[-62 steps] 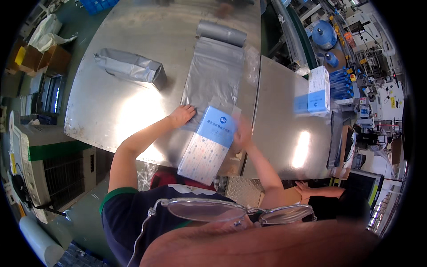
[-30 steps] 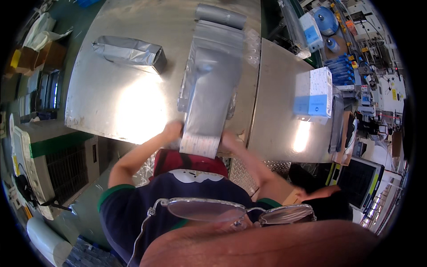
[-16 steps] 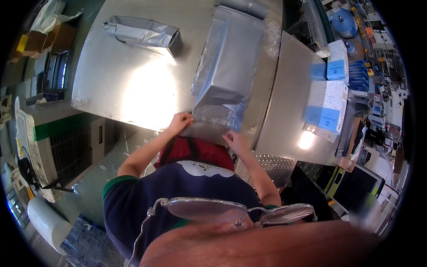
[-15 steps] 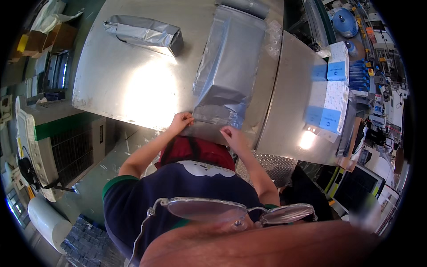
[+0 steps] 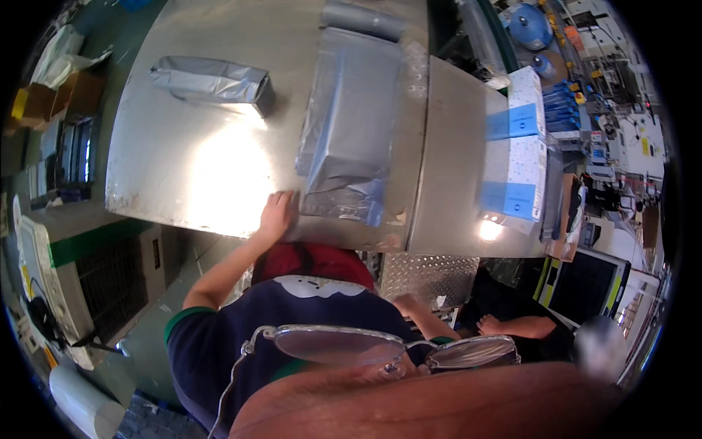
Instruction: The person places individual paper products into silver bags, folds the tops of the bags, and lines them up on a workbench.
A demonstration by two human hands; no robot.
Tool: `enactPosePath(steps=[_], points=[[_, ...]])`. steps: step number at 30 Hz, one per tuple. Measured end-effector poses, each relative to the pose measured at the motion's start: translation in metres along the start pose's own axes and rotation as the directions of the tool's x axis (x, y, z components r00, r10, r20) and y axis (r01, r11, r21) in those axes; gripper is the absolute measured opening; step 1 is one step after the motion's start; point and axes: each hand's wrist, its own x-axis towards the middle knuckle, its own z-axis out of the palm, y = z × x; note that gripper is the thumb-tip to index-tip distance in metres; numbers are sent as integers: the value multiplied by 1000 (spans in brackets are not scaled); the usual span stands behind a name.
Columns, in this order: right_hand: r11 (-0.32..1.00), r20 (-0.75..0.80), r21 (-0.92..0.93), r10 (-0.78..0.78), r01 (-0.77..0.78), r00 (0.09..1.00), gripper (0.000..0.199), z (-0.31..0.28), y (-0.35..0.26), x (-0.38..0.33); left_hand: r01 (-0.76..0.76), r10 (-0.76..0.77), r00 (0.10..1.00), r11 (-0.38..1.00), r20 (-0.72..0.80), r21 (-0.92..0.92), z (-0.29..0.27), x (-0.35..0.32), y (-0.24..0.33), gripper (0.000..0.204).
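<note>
My left hand (image 5: 277, 212) rests on the metal table (image 5: 168, 146) near its front edge, fingers stretched out with nothing in them. Just right of it lies a stack of flat silver-grey plastic bags (image 5: 355, 110), its near end clear and crinkled. My right hand (image 5: 406, 304) is off the table, low beside my body; its fingers are too blurred to read. Farther left on the table lies a filled silver bag (image 5: 212, 80) with a boxy end.
A grey roll (image 5: 362, 20) lies behind the stack. Blue-and-white boxes (image 5: 525, 106) stand on the right-hand table (image 5: 453, 161). Another person's hand (image 5: 493, 325) shows at the lower right, near a diamond-plate metal surface (image 5: 424, 278). A beige machine (image 5: 110, 256) stands at the left.
My right hand has left the near end of the bag stack and dropped back beside my body. My left hand now lies flatter on the table. Another person's hand has appeared.
</note>
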Motion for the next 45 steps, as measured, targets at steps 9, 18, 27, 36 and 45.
enactPosePath(steps=[9,18,27,36,45], points=[[942,-674,-265,-333,204,660,36,-177,50,92,-737,719,674,670,169,89,-1,85,-44,31],[664,-619,734,566,144,545,21,-215,42,181,514,-589,806,647,60,-564,28,141,-9,29],[836,-356,505,-25,215,934,63,-281,22,99,606,-267,769,18,580,-795,-31,152,2,68],[217,-315,757,948,-616,-52,75,-164,455,-79,177,-293,943,842,156,510,-162,74,-24,108],[708,-681,698,704,-110,203,87,-240,250,-94,196,-412,911,429,-2,881,-227,55,-154,64]])
